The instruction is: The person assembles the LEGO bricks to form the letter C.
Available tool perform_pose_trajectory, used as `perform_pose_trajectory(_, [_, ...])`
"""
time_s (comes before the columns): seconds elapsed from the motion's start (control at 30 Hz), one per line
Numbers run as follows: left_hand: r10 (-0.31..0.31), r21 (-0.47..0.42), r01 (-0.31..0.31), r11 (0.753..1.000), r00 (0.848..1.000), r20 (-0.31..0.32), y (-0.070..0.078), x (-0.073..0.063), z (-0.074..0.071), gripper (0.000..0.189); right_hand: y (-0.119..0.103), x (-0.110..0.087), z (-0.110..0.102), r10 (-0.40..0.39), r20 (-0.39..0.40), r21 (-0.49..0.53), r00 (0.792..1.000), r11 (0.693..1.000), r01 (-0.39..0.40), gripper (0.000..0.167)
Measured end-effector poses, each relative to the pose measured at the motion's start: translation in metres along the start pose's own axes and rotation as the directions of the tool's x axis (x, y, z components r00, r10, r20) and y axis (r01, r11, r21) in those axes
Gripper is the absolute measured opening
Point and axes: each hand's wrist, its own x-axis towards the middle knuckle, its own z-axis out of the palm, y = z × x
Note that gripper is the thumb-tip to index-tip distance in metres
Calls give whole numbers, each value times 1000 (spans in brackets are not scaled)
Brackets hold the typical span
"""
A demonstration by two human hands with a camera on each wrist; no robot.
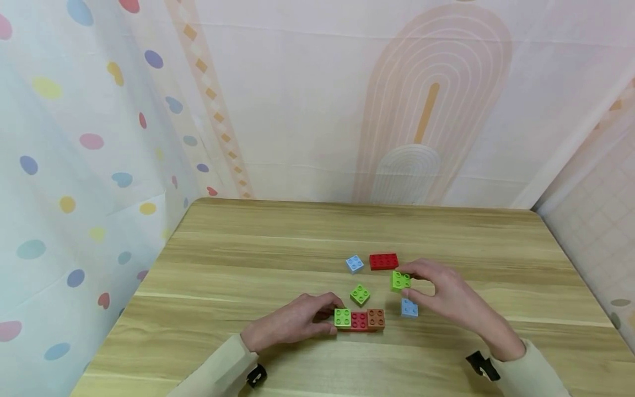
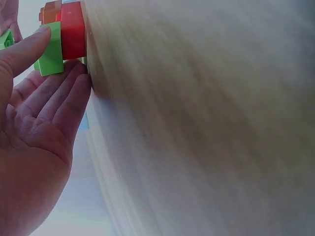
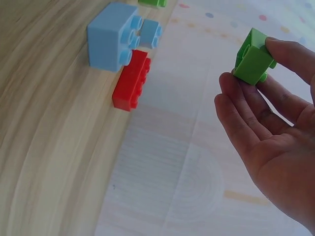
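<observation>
Apparent fitting step: right hand (image 1: 444, 289) finger-pinches green brick (image 1: 398, 282) at assembly (image 1: 359, 321)'s two o'clock, left hand (image 1: 297, 320) grips assembly's nine-o'clock end; alignment seemingly required next

We have a wooden surface (image 1: 248, 237) in light brown, with streaky grain running from side to side and rounded far corners. Nearest us, a joined row of bricks (image 1: 359, 321) rests on it by its long red bottom brick. Just behind lies a small green brick (image 1: 360, 298), turned cornerwise; to the right we find a light blue brick (image 1: 409, 311), studs up. Farther back, a second light blue brick (image 1: 354, 264), slightly skewed, sits near a long red brick (image 1: 384, 262), not touching it.
</observation>
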Motion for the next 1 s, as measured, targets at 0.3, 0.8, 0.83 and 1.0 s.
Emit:
perform_pose_trajectory(0.3, [11,7,-11,1000,1000,9,-1,-1,-1,36,-9,3,5,-37,-11,-4,999,999,37,34])
perform_pose_trajectory(0.8, [16,20,-16,1000,1000,1,1,-1,0,38,-22,10,14,-109,-17,19,994,994,110,33])
perform_pose_trajectory(0.83, [14,20,-14,1000,1000,1,1,-1,0,38,-23,11,15,-121,-18,24,993,992,121,34])
perform_pose_trajectory(1.0, [25,32,-25,999,1000,-7,1,-1,2,37,-28,12,24,-152,-19,47,988,987,153,38])
